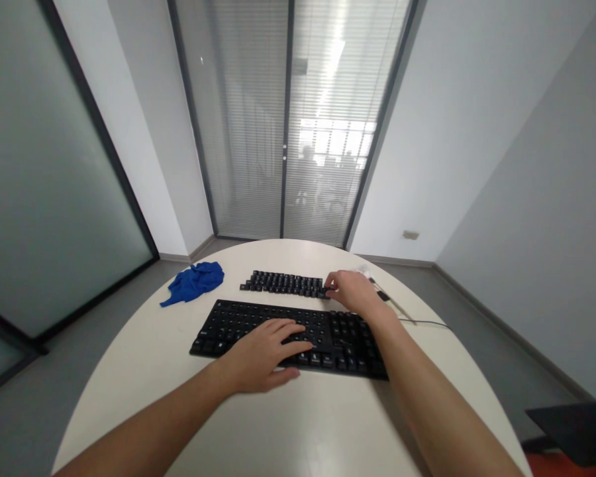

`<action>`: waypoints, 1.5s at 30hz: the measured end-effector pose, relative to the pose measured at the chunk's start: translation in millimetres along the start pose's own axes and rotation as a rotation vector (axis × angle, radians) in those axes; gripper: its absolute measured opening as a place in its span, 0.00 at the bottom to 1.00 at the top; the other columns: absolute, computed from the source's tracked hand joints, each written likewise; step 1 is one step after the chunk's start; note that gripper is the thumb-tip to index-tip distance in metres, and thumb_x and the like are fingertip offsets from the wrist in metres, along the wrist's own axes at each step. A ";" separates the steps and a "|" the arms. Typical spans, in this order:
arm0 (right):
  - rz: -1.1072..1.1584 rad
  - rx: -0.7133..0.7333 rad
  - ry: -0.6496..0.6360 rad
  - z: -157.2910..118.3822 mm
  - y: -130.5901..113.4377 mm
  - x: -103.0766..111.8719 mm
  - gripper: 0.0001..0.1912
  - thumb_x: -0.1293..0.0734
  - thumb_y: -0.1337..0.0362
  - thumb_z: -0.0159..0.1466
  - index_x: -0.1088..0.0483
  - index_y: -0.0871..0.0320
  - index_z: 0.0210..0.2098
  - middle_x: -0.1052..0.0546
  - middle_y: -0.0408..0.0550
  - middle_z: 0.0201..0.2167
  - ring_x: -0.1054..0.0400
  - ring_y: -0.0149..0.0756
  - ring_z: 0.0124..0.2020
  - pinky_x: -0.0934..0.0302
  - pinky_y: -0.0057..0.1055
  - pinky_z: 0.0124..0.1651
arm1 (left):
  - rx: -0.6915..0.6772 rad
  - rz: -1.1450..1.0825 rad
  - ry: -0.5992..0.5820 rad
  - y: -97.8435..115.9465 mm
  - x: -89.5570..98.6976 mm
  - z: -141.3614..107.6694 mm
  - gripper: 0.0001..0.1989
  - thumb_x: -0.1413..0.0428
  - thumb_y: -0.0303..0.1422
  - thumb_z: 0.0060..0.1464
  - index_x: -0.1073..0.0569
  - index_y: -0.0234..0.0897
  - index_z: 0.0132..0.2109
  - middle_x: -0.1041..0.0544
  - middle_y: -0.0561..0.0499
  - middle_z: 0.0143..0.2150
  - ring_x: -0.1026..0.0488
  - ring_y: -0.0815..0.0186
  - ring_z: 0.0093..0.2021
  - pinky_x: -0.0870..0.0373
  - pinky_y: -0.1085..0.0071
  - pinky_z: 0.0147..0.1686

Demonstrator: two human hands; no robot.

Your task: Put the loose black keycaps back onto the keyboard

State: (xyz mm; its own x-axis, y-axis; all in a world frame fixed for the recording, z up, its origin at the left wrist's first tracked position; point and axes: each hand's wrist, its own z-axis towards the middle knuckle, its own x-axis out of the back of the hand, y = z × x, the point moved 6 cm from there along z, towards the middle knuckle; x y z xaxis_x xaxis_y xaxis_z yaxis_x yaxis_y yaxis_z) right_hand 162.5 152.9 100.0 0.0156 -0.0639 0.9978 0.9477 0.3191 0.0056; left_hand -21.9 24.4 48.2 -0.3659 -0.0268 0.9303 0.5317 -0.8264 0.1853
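A black keyboard [347, 334] lies across the table, with many key positions bare in its left and middle part. My left hand [265, 351] rests on its lower middle edge, fingers spread and holding nothing. Beyond the keyboard, loose black keycaps [283, 283] stand in rows. At the right end of these rows is my right hand [350, 289], its thumb and fingertips pinched at a black keycap. The fingers partly hide that keycap.
A crumpled blue cloth [195, 281] lies at the back left of the round white table [298, 430]. Thin sticks, a small black item [383, 296] and a cable [427, 322] are at the right. A dark chair [576, 427] stands at the lower right.
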 end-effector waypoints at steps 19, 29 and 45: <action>0.054 0.030 -0.123 -1.9 2.3 -10.6 0.10 0.31 0.62 0.61 0.20 0.56 0.41 0.18 0.54 0.42 0.25 0.46 0.44 0.38 0.33 0.45 | 0.048 0.044 -0.048 -0.2 0.9 0.2 0.23 0.44 0.37 0.62 0.33 0.42 0.63 0.33 0.44 0.66 0.37 0.51 0.65 0.40 0.50 0.64; 0.310 0.254 -0.457 -23.9 -34.3 -9.5 0.15 0.27 0.59 0.54 0.19 0.56 0.40 0.17 0.45 0.32 0.25 0.39 0.33 0.39 0.27 0.33 | 0.116 0.003 0.057 -4.7 5.2 1.1 0.21 0.48 0.36 0.65 0.34 0.38 0.63 0.29 0.43 0.61 0.35 0.55 0.62 0.37 0.53 0.63; 0.246 0.255 -0.552 -24.7 -37.1 -22.9 0.18 0.24 0.57 0.50 0.17 0.55 0.40 0.16 0.44 0.33 0.25 0.39 0.34 0.40 0.27 0.33 | 0.107 0.001 0.034 -2.5 5.1 2.0 0.26 0.46 0.37 0.63 0.38 0.41 0.67 0.30 0.43 0.61 0.35 0.53 0.61 0.36 0.52 0.61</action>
State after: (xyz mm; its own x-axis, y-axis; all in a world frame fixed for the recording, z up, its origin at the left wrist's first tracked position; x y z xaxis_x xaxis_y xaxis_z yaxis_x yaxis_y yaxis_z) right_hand 134.9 119.2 75.3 -0.0081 0.5126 0.8586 0.8309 0.4811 -0.2794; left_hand -23.6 27.5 53.1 -0.3898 -0.0481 0.9197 0.6102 -0.7615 0.2188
